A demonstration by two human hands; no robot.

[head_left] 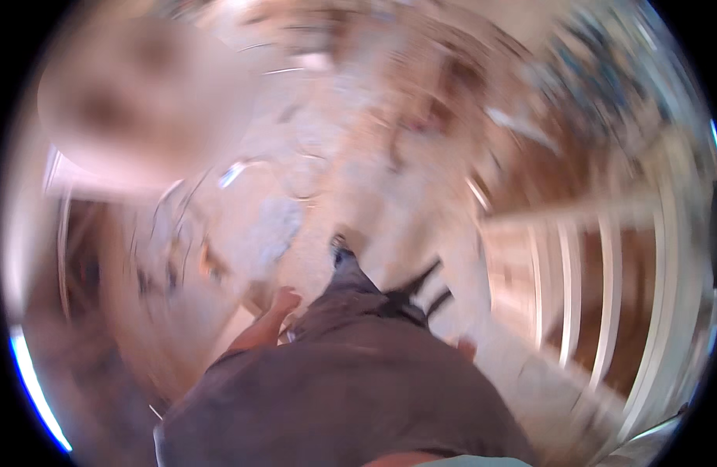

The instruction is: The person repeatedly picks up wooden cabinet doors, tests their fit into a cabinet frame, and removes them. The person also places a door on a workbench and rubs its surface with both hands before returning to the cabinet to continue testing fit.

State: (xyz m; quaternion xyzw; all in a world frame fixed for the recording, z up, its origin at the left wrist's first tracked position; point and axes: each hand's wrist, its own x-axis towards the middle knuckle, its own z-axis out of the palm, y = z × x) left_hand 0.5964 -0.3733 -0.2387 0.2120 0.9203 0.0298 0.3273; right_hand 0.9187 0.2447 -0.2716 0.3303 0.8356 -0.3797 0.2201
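Note:
My left hand (284,300) hangs low beside my left thigh, smeared by motion, so its fingers do not show clearly. A pale flat edge (242,323) lies close to that forearm; I cannot tell what it belongs to. Of my right hand (466,348) only a small blurred part shows past my right side, and its fingers are hidden. Dark strap-like shapes (421,288) stick out near my right leg; what they are is too blurred to tell. One shoe (340,243) is on the floor ahead of me.
Pale upright framing pieces (610,296) stand along the right. Across the pale, dusty floor (390,202) are smeared scraps and cord-like lines. At the upper left is a large rounded pale shape (140,93). Jumbled dark and bluish things (600,70) are at the far right.

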